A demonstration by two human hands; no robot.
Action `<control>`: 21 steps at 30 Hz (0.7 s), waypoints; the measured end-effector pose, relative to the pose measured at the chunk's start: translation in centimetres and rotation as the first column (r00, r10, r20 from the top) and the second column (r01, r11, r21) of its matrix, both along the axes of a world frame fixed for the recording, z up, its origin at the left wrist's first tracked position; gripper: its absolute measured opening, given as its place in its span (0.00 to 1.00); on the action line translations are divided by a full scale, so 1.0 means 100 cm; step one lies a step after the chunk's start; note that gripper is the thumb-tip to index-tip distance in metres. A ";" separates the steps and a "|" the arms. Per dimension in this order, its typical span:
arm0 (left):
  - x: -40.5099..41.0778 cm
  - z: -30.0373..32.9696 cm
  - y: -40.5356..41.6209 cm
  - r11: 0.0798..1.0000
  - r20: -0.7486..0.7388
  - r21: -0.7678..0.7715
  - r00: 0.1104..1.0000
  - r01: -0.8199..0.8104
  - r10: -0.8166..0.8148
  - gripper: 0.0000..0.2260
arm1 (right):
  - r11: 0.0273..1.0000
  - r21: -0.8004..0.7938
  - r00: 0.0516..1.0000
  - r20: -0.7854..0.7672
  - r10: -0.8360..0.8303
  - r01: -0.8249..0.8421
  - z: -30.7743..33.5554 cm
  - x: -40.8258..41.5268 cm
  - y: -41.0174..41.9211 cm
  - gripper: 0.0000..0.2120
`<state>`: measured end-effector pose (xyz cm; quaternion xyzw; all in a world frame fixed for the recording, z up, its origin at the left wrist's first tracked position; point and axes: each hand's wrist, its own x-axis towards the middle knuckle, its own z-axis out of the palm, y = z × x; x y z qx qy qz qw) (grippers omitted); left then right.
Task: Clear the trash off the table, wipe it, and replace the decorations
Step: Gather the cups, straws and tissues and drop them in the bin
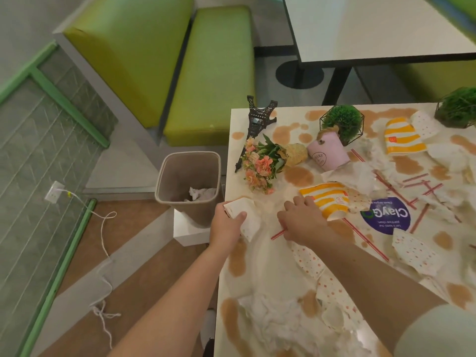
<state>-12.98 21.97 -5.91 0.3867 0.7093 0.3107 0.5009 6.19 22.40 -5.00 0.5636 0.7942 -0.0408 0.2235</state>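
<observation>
I am seeing my left hand (228,222) gripping a crumpled white paper wrapper (243,215) at the counter's (260,256) left edge, fingers curled round it, just beside the bin (189,181) standing on the floor at nine o'clock. My right hand (300,222) is lying knuckles-up over a red straw (278,234); its fingers are bending down, perhaps pinching the straw, though I cannot tell. A yellow-striped cup (328,199) is lying at its two o'clock, touching the knuckles. Flowers (261,163), a tower model (255,124) and a pink pot (328,153) are sitting at twelve o'clock among brown spills.
</observation>
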 end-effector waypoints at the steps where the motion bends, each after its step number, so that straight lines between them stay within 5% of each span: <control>1: -0.001 0.000 0.000 1.000 0.008 -0.004 1.000 -0.010 0.010 0.16 | 1.000 -0.011 1.000 0.004 0.011 -0.011 0.001 0.000 0.001 0.12; 6: -0.012 0.001 0.003 0.998 0.040 -0.011 0.998 -0.057 0.057 0.16 | 0.998 -0.039 0.997 -0.053 0.052 -0.054 0.002 -0.003 0.007 0.09; 11: -0.039 0.009 0.015 0.990 0.016 -0.021 0.990 -0.137 0.138 0.15 | 0.992 0.041 0.921 -0.378 -0.096 0.120 0.001 -0.021 0.014 0.03; 15: -0.072 0.017 0.036 0.974 0.013 0.006 0.974 -0.225 0.225 0.13 | 0.912 -0.075 0.539 -0.786 -0.302 0.402 0.010 -0.059 0.022 0.06; 17: -0.087 0.023 0.047 0.969 0.024 0.010 0.969 -0.246 0.246 0.15 | 0.868 -0.169 0.374 -0.852 -0.367 0.466 0.017 -0.085 0.028 0.09; 21: -0.120 0.027 0.077 0.965 0.029 -0.008 0.965 -0.262 0.262 0.17 | 0.809 -0.237 0.192 -0.900 -0.391 0.538 0.021 -0.136 0.052 0.07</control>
